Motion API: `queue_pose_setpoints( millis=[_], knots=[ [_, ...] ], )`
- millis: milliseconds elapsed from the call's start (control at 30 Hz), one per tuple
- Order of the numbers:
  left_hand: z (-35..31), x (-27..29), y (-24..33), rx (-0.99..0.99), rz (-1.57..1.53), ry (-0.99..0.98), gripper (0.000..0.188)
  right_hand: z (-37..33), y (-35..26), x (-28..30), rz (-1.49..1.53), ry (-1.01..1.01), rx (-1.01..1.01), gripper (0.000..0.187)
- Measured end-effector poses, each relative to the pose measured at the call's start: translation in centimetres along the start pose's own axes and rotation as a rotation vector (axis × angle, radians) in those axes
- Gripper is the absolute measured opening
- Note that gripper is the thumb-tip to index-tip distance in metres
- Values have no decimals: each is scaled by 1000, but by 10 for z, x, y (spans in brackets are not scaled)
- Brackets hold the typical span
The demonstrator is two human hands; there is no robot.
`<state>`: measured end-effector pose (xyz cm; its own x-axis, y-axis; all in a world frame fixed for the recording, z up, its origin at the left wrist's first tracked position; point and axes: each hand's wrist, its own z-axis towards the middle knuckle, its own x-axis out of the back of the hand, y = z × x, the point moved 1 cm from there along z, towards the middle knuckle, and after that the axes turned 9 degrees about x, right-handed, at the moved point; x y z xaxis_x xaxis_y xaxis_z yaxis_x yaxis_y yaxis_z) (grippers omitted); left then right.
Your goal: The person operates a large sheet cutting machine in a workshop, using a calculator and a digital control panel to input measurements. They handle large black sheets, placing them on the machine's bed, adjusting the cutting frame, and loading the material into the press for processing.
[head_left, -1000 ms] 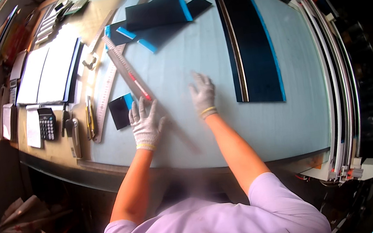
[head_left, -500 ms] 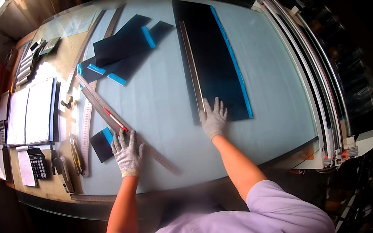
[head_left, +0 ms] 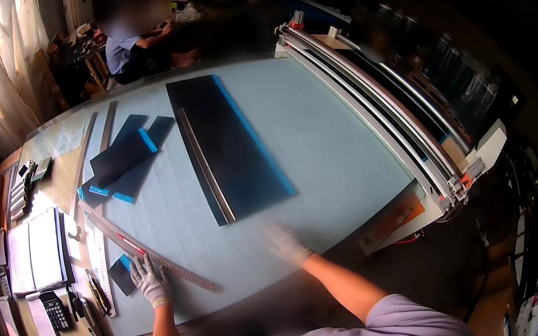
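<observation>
My left hand [head_left: 151, 281], in a pale work glove, rests with fingers spread at the near part of a long steel ruler [head_left: 177, 270]. A red pen [head_left: 130, 243] lies on that ruler, just beyond my fingertips. Beside the hand is a small dark piece [head_left: 121, 278] with a blue edge strip. My gloved right hand [head_left: 285, 243] is apart from the long dark sheet [head_left: 229, 153], off its near end, and motion smears its fingers. The sheet has a blue strip down its right side, and a narrow metal bar [head_left: 205, 163] lies along its left side.
Several dark pieces with blue strips [head_left: 123, 157] overlap at the table's far left. An open notebook [head_left: 36, 249], a black calculator [head_left: 54, 309] and cutter knives [head_left: 97, 292] line the left side. A long railed machine [head_left: 371, 112] borders the right. Another person [head_left: 125, 50] sits beyond the table.
My right hand has come off the dark sheet and back toward me. The view has tilted up and turned right, bringing the other person into sight. My left hand stays by the ruler.
</observation>
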<state>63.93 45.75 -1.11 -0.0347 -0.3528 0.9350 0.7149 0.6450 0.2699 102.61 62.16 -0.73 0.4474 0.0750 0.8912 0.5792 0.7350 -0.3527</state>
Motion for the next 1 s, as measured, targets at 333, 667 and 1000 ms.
queue_pose_setpoints(
  millis=[333,667,1000],
  knots=[
    [-213,13,192,-61,-427,-299,34,-618,82,125,-268,-143,-1443,16],
    [-380,-23,446,-793,-221,-677,44,-722,136,202,22,12,-1451,30],
    [-408,-41,538,-744,-192,-674,43,-735,127,138,234,-250,-1935,34]
  ],
)
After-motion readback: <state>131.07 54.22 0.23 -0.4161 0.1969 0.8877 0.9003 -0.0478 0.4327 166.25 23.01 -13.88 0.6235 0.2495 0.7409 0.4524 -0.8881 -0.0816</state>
